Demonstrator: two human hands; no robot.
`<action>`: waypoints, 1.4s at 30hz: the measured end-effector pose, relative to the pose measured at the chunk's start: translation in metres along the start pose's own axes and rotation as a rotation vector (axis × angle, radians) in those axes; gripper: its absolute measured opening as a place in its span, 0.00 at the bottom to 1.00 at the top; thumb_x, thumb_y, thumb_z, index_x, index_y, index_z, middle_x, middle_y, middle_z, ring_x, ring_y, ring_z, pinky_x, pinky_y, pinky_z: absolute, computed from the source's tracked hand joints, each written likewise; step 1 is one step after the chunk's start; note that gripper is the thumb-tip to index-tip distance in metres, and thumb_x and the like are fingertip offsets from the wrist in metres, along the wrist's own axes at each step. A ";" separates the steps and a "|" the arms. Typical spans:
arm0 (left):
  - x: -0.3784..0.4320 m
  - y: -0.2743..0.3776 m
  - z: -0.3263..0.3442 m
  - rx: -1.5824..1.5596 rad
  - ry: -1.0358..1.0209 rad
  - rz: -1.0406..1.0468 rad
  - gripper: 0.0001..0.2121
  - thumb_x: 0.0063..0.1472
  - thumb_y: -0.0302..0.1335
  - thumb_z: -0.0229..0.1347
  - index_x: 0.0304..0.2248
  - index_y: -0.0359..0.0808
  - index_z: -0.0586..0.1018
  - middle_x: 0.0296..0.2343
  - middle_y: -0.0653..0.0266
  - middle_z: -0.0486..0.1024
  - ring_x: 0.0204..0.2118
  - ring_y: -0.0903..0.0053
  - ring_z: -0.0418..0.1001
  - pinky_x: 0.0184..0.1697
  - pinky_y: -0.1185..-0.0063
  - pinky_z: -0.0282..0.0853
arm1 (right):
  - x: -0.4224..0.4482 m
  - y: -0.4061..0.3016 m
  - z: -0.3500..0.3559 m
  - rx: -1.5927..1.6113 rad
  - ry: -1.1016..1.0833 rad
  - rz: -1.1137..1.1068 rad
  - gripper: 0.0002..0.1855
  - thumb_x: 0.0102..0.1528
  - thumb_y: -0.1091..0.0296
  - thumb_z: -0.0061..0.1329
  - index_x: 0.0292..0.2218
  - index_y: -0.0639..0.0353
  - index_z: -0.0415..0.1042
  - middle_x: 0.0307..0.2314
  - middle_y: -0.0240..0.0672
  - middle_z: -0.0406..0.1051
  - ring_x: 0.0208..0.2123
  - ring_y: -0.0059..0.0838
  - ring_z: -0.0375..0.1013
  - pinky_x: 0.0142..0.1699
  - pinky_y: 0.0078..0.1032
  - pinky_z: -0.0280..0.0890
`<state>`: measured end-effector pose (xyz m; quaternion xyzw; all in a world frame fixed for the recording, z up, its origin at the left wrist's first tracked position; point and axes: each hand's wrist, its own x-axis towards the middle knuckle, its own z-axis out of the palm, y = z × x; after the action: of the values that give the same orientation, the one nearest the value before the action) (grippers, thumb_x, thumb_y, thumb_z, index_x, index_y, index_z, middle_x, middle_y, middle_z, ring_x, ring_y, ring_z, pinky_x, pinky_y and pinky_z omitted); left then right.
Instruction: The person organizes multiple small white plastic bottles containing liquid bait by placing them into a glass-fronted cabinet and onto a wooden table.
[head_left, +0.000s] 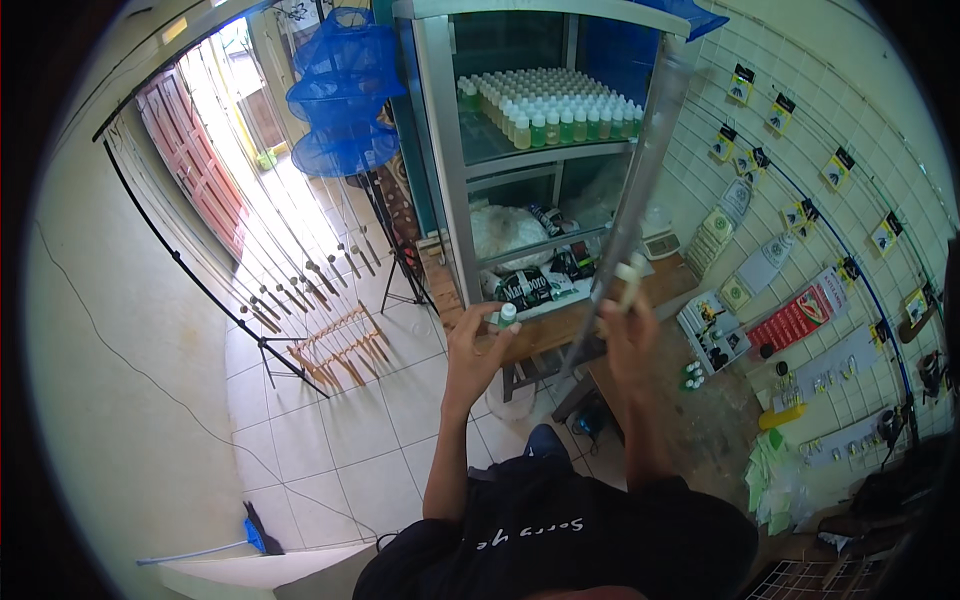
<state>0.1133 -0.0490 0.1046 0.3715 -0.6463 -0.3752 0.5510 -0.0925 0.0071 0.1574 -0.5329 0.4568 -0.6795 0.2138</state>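
Observation:
My left hand (477, 352) grips a small green bottle with a white cap (508, 315) between thumb and fingers, above the front edge of the wooden table (547, 335). To its right, my right hand (630, 337) is blurred and holds one or more pale-capped small bottles (630, 279) beside the open glass door (634, 202) of the cabinet. On the upper shelf of the aluminium-framed glass cabinet (547, 154) stand many small bottles with white caps (566, 116) in close rows, their contents green or yellowish. Plastic bags (517, 289) lie in the lower part.
Several more capped bottles (694, 375) stand on the brown surface at right, near an open box (712, 330). A small scale (661, 244) sits by the cabinet. Fishing rods (315, 277) stand in a wooden rack (341, 337) at left. Blue mesh nets (341, 90) hang behind it.

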 end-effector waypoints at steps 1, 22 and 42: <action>0.004 0.005 0.002 0.009 -0.014 0.042 0.14 0.54 0.24 0.62 0.40 0.31 0.77 0.35 0.62 0.76 0.32 0.80 0.72 0.35 0.81 0.68 | -0.006 -0.005 -0.014 0.050 0.091 0.070 0.14 0.59 0.64 0.48 0.41 0.66 0.69 0.31 0.28 0.65 0.33 0.22 0.66 0.38 0.25 0.62; 0.116 0.088 0.032 0.133 -0.023 0.295 0.14 0.57 0.24 0.60 0.42 0.28 0.75 0.34 0.58 0.73 0.31 0.75 0.72 0.36 0.78 0.68 | 0.145 -0.079 0.024 -0.455 -0.403 -0.357 0.14 0.56 0.68 0.51 0.42 0.65 0.69 0.34 0.40 0.68 0.36 0.32 0.69 0.41 0.28 0.64; 0.240 0.085 0.054 0.634 0.422 0.383 0.26 0.67 0.28 0.42 0.59 0.22 0.51 0.52 0.34 0.57 0.54 0.43 0.61 0.57 0.58 0.55 | 0.359 -0.049 0.137 -0.593 -0.842 -0.675 0.09 0.51 0.67 0.55 0.34 0.61 0.74 0.25 0.39 0.74 0.27 0.31 0.72 0.35 0.28 0.66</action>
<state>0.0261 -0.2222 0.2787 0.4644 -0.6602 0.0354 0.5893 -0.0796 -0.3017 0.3912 -0.9075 0.3087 -0.2848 -0.0085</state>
